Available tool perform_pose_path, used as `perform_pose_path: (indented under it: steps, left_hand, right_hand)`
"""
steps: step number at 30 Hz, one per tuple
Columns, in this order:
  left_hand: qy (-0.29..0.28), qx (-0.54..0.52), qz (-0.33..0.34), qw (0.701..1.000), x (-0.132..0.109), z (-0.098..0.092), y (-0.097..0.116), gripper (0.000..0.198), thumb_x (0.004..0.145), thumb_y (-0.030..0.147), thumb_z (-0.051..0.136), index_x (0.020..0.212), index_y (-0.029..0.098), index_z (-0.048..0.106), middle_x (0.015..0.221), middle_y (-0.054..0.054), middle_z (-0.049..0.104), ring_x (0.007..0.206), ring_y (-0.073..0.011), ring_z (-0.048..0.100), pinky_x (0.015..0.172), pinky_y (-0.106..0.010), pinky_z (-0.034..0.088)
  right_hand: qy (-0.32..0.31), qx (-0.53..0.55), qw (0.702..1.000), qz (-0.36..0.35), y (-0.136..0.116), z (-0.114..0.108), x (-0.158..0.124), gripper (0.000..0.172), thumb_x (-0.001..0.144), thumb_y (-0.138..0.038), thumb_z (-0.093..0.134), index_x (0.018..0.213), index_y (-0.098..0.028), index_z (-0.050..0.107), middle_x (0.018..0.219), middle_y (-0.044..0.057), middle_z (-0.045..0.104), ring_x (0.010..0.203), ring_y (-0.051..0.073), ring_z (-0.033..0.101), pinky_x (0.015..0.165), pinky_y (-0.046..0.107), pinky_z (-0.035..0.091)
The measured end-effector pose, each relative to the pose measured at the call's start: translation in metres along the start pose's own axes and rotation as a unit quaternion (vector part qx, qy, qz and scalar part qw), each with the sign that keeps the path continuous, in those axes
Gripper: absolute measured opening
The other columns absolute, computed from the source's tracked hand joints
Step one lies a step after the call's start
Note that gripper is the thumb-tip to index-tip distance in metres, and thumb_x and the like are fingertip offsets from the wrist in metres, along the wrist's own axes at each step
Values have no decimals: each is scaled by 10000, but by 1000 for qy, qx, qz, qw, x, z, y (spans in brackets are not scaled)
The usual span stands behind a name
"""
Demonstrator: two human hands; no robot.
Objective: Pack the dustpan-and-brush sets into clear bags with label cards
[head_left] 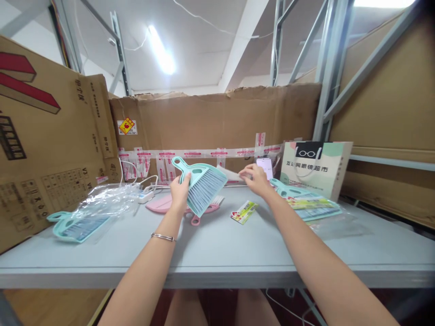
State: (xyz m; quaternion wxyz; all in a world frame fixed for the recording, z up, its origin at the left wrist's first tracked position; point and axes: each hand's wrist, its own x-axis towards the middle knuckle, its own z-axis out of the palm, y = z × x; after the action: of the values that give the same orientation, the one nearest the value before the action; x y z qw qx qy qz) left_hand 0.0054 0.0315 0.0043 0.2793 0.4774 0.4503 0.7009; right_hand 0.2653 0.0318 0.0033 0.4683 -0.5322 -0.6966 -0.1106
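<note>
My left hand [180, 190] is closed round the side of a mint-green dustpan and brush set [208, 185], held tilted above the table with its grey-blue bristles facing me. Close by on the right, my right hand [256, 180] pinches a thin whitish sheet [230, 174] that reaches toward the dustpan; its material I cannot make out. Under the left hand lies a pink dustpan and brush [163, 204], partly hidden. A yellow-green printed card [244, 212] rests on the table below my right hand.
On the left of the table [217, 253] lie another mint set [79, 226], crumpled clear plastic [108, 199] and a white power strip [145, 196]. A bagged mint set [312, 203], a phone [265, 167] and a paper bag [314, 170] stand right. Cardboard boxes [217, 120] wall the back.
</note>
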Motion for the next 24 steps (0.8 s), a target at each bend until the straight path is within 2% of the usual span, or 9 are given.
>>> perform_pose_path:
  steps: [3,4,6,8,11,14,17,21,24]
  left_hand:
    - [5,10,-18,1000,2,1,-6,363,594,448,679,732,115,635,725,-55,633,693,-165,552,651,-265,405]
    - [-7,5,-25,1000,2,1,-8,367,587,439,687,749,114,637,746,-60,638,700,-165,556,660,-269,408]
    - [-48,-15,-45,998,1,3,-12,387,575,435,699,776,109,639,760,-65,644,685,-161,558,661,-276,412]
    - [-90,-33,-66,993,-1,5,-15,404,568,444,705,776,103,643,745,-67,647,661,-156,558,652,-280,416]
    - [-118,-49,-79,989,-4,6,-17,425,549,446,729,781,98,653,733,-72,658,668,-162,573,661,-284,426]
    - [-125,-56,-87,987,-4,6,-17,433,530,439,750,787,103,660,703,-68,662,671,-169,585,668,-287,433]
    - [-132,-72,-94,984,-6,6,-14,423,522,429,759,779,107,661,685,-62,660,672,-171,591,661,-281,436]
    - [-153,-99,-128,975,-10,8,-9,392,511,399,772,747,109,656,658,-47,651,629,-157,585,628,-268,438]
    - [-198,-123,-165,958,-15,9,-6,379,511,375,779,759,114,661,666,-45,657,596,-151,587,605,-272,449]
  right_hand:
    - [205,62,973,-88,-16,-8,-1,144,798,-266,569,802,-260,713,1005,53,527,945,194,488,877,372,388]
    - [243,82,961,-107,-22,-10,-3,156,806,-271,561,810,-273,717,1017,52,509,940,190,481,862,368,396]
    - [273,108,947,-130,-33,-11,-6,171,811,-273,554,829,-290,723,997,56,484,920,185,473,812,354,411]
    - [247,124,950,-146,-41,-8,-10,183,810,-270,548,835,-291,728,885,51,486,850,174,480,761,339,417]
    - [146,172,964,-141,-47,-1,-14,218,816,-251,510,867,-270,721,719,25,533,717,151,511,714,321,425]
    - [67,245,964,-71,-52,4,-17,219,797,-241,490,877,-223,693,771,21,633,732,153,571,718,303,444]
    - [37,298,954,-8,-59,3,-16,171,773,-291,513,809,-194,648,834,25,660,811,171,599,740,293,454]
    - [28,412,909,51,-67,-1,-12,194,722,-349,576,848,-204,543,801,10,648,773,154,597,711,285,457]
    - [-87,489,863,93,-70,-7,-13,369,694,-364,616,996,-227,452,722,-29,642,668,132,583,649,279,455]
